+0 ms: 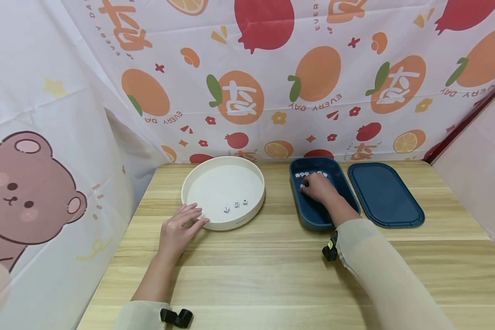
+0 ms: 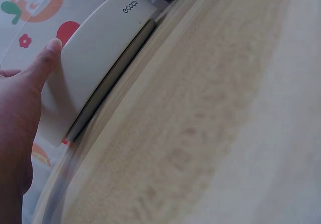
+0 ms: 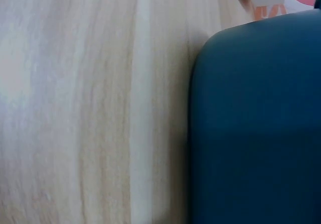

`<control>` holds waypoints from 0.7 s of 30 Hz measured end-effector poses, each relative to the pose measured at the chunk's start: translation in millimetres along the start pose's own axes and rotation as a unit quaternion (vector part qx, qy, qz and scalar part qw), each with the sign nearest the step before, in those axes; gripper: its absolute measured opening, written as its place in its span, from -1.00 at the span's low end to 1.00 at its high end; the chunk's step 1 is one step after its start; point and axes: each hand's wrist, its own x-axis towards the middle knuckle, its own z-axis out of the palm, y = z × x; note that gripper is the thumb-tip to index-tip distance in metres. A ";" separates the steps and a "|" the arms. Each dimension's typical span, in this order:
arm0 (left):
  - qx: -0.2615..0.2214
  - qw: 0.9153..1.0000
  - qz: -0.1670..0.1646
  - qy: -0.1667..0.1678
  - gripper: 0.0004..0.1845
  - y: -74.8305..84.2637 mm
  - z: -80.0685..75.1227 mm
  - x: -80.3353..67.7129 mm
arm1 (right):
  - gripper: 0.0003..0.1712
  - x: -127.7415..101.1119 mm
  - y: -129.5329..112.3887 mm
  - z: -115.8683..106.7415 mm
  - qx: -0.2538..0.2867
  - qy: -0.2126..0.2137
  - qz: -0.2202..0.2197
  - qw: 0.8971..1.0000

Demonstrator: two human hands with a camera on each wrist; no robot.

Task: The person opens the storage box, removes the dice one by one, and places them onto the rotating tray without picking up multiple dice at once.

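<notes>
A white round tray (image 1: 198, 183) stands on the wooden table, with three small white dice (image 1: 236, 204) lying near its front wall. My left hand (image 1: 180, 228) lies flat on the table, and its straight fingers touch the tray's front-left rim. In the left wrist view the thumb (image 2: 49, 50) rests against the tray's outer wall (image 2: 105, 58). My right hand (image 1: 316, 187) reaches down into a dark blue box (image 1: 313, 215), over several dice (image 1: 309, 174) at its far end. Its fingertips are hidden, so I cannot tell whether they pinch a die.
The box's blue lid (image 1: 385, 195) lies flat to the right of the box. Patterned fabric walls close in the table at the back and both sides. In the right wrist view only the box's outer wall (image 3: 256, 123) and bare wood (image 3: 90, 108) show.
</notes>
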 end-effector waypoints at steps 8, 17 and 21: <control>0.002 1.000 0.007 0.004 -0.67 0.6 0.0 1.0 | -0.69 -6.9 -5.1 -12.0 0.064 0.044 -0.012 0.997; 0.004 1.000 0.003 0.003 -0.67 -0.6 0.5 0.2 | -0.68 -14.2 -21.7 -24.5 0.157 0.162 -0.054 0.973; 0.003 1.000 0.003 0.002 -0.66 -1.0 0.5 0.1 | -0.68 -19.3 -43.6 -27.5 0.207 0.176 -0.077 0.959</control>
